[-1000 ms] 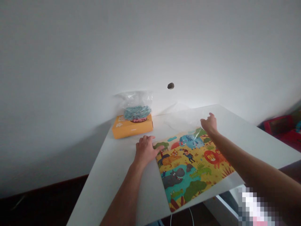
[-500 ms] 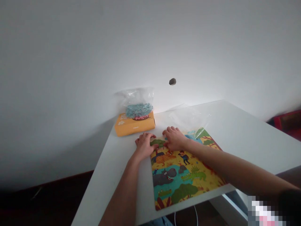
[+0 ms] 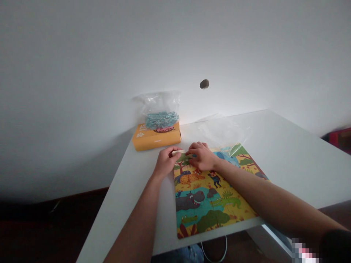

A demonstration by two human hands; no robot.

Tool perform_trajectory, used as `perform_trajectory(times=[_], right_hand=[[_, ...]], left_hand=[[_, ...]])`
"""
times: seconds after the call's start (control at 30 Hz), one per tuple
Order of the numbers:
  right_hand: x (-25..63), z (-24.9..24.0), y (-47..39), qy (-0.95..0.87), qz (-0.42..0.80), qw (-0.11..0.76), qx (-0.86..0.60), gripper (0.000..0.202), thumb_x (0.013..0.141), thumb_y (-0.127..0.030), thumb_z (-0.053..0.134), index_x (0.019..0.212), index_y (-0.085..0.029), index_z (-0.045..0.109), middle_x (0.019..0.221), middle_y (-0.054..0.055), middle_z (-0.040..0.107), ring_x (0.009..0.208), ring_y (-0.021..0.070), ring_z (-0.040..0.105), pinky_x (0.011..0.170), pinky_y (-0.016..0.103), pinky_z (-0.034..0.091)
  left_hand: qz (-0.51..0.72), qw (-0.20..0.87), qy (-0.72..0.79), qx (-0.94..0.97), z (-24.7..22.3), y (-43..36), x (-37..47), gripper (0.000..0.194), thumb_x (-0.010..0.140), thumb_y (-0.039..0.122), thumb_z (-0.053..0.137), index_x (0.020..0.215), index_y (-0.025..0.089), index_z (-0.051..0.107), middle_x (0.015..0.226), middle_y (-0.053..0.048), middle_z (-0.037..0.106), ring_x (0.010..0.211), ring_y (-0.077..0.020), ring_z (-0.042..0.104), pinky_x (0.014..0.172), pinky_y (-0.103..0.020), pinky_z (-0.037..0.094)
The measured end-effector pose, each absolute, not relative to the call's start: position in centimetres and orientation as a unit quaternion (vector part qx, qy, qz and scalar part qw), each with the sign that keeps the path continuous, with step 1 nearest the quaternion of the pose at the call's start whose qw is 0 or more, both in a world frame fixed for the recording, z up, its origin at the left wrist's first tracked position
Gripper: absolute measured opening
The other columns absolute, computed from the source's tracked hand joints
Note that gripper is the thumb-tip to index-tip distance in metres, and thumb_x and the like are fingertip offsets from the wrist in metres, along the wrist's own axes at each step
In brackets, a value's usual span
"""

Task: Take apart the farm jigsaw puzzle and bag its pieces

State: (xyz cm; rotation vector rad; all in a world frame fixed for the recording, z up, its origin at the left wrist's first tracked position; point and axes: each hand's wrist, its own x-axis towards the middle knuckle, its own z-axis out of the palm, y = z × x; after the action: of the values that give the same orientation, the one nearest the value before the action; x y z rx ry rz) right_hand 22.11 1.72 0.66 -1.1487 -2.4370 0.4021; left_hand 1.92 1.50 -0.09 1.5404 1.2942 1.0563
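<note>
A jigsaw puzzle (image 3: 219, 204) with a bright jungle picture of a hippo, crocodiles, a leopard and an elephant lies flat near the table's front edge. At its far left corner, my left hand (image 3: 165, 161) pinches a puzzle piece (image 3: 178, 151) between thumb and fingers; a pale edge of the piece shows. Just to the right, my right hand (image 3: 202, 157) rests on the puzzle's far edge with fingers bent and thumb close to them. Its fingertips press or grip there, partly hidden. My right forearm crosses over the puzzle's right part.
Behind my left hand is an orange box (image 3: 157, 142), with a clear bag of blue pieces (image 3: 161, 119) on top against the wall. A crumpled clear plastic bag (image 3: 222, 128) lies beyond the puzzle, touching its far edge. A white cable (image 3: 226, 248) hangs below the white table (image 3: 301, 164).
My left hand has closed from a loose spread to a pinch at the puzzle's corner. My right hand's fingers have curled in more. The view has shifted slightly.
</note>
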Motion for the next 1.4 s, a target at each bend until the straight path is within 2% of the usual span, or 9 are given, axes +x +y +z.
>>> perform_trajectory(times=[0.1, 0.2, 0.3, 0.43, 0.57, 0.7, 0.93, 1.13, 1.4], right_hand=[[21.6, 1.0, 1.1, -0.878, 0.164, 0.223, -0.390, 0.028, 0.080, -0.045, 0.064, 0.089, -0.019, 0.073, 0.104, 0.008, 0.060, 0.099, 0.0238, 0.049, 0.092, 0.042, 0.030], [21.1, 1.0, 0.7, -0.878, 0.198, 0.225, -0.373, 0.024, 0.080, -0.044, 0.066, 0.079, -0.021, 0.074, 0.100, 0.005, 0.061, 0.098, 0.0224, 0.049, 0.091, 0.041, 0.030], [21.0, 1.2, 0.4, -0.881, 0.207, 0.216, -0.367, 0.021, 0.080, -0.042, 0.066, 0.084, -0.024, 0.075, 0.100, 0.005, 0.063, 0.100, 0.0225, 0.049, 0.094, 0.042, 0.028], [21.2, 1.8, 0.0, -0.903, 0.154, 0.177, -0.360, 0.047, 0.067, -0.059, 0.073, 0.099, -0.025, 0.072, 0.108, 0.008, 0.060, 0.106, 0.0282, 0.046, 0.101, 0.051, 0.021], [20.9, 2.1, -0.3, -0.910, 0.140, 0.153, -0.359, 0.048, 0.065, -0.060, 0.073, 0.095, -0.023, 0.071, 0.109, 0.010, 0.057, 0.106, 0.0290, 0.046, 0.102, 0.052, 0.021], [20.6, 1.8, -0.1, -0.906, 0.174, 0.170, -0.345, 0.044, 0.066, -0.054, 0.074, 0.095, -0.022, 0.067, 0.104, 0.009, 0.059, 0.105, 0.0277, 0.049, 0.100, 0.050, 0.026], [20.6, 1.4, -0.1, -0.847, 0.366, 0.259, -0.286, 0.026, 0.072, -0.018, 0.070, 0.095, -0.017, 0.058, 0.086, 0.002, 0.067, 0.079, 0.0148, 0.061, 0.088, 0.034, 0.039], [20.6, 1.1, -0.4, -0.736, 0.546, 0.317, -0.244, 0.025, 0.073, -0.011, 0.061, 0.096, -0.016, 0.054, 0.088, 0.004, 0.066, 0.076, 0.0126, 0.060, 0.069, 0.025, 0.046], [21.1, 1.1, -0.2, -0.726, 0.547, 0.339, -0.243, 0.022, 0.074, -0.012, 0.060, 0.094, -0.016, 0.054, 0.084, 0.003, 0.065, 0.066, 0.0094, 0.054, 0.061, 0.022, 0.043]], left_hand=[[0.471, 0.465, 0.496, 0.562, 0.3, 1.1, 2.3, 0.031, 0.069, 0.035, 0.070, 0.090, 0.012, 0.068, 0.074, -0.003, 0.065, 0.062, -0.0141, 0.058, 0.057, -0.023, 0.045], [0.521, 0.501, 0.460, 0.516, 0.4, 1.1, 2.6, 0.035, 0.067, 0.036, 0.073, 0.092, 0.013, 0.066, 0.072, -0.002, 0.064, 0.058, -0.0125, 0.056, 0.056, -0.023, 0.047], [0.565, 0.446, 0.481, 0.501, 0.2, 1.4, 2.5, 0.034, 0.067, 0.037, 0.072, 0.091, 0.013, 0.067, 0.072, -0.001, 0.063, 0.059, -0.0122, 0.056, 0.057, -0.023, 0.048], [0.547, 0.337, 0.564, 0.519, -0.5, 2.0, 2.1, 0.032, 0.069, 0.037, 0.068, 0.091, 0.013, 0.069, 0.079, -0.004, 0.066, 0.065, -0.0144, 0.059, 0.057, -0.023, 0.048], [0.516, 0.318, 0.584, 0.540, -0.8, 2.3, 2.0, 0.030, 0.071, 0.036, 0.065, 0.090, 0.014, 0.070, 0.080, -0.004, 0.068, 0.067, -0.0157, 0.061, 0.059, -0.024, 0.049], [0.509, 0.297, 0.594, 0.547, -0.8, 2.3, 2.0, 0.029, 0.071, 0.035, 0.065, 0.089, 0.014, 0.070, 0.080, -0.004, 0.069, 0.068, -0.0160, 0.060, 0.062, -0.024, 0.048], [0.490, 0.315, 0.590, 0.559, 0.1, 1.8, 2.1, 0.022, 0.070, 0.031, 0.065, 0.084, 0.015, 0.071, 0.078, -0.003, 0.068, 0.069, -0.0165, 0.060, 0.062, -0.023, 0.044], [0.469, 0.401, 0.549, 0.564, -0.1, 1.8, 2.1, 0.019, 0.067, 0.030, 0.067, 0.079, 0.016, 0.072, 0.072, -0.003, 0.068, 0.066, -0.0158, 0.058, 0.061, -0.024, 0.043], [0.416, 0.573, 0.440, 0.553, 0.4, 1.1, 1.9, 0.047, 0.070, 0.053, 0.071, 0.096, 0.014, 0.070, 0.076, -0.006, 0.068, 0.065, -0.0166, 0.060, 0.059, -0.025, 0.043]])
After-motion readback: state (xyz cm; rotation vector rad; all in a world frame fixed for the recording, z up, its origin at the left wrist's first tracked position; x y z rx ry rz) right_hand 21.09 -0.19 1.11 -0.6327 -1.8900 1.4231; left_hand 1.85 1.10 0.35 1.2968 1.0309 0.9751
